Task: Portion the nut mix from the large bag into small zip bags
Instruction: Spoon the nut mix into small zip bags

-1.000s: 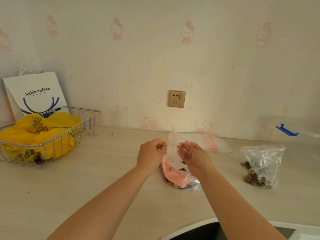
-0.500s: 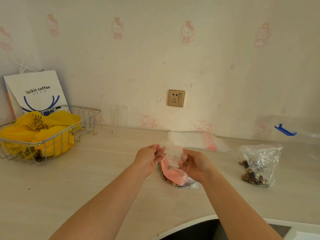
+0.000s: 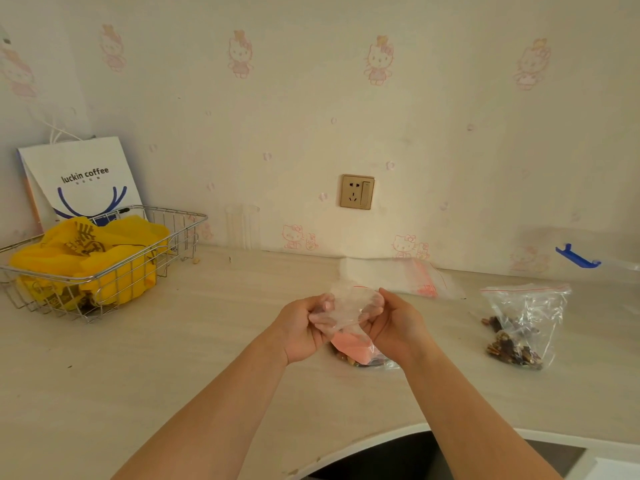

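Grip: As we held it, our left hand [image 3: 300, 328] and right hand [image 3: 396, 326] pinched the small clear zip bag [image 3: 349, 308].
Relation: pink-labelled nut bag [image 3: 358, 351] lay directly beneath.

Head view, person's own body only. Two forearms enter from the lower edge — both bare from frame edge to wrist, no sleeve, cuff or fabric visible on either.

Left hand [image 3: 300, 329]: ungloved. Back of hand and knuckles exposed, nothing worn at the wrist.

Right hand [image 3: 398, 329]: ungloved, likewise nothing worn at the wrist.

Fingers [image 3: 389, 296] partly hidden — rings and nails cannot be checked. Upper arms and torso out of frame.
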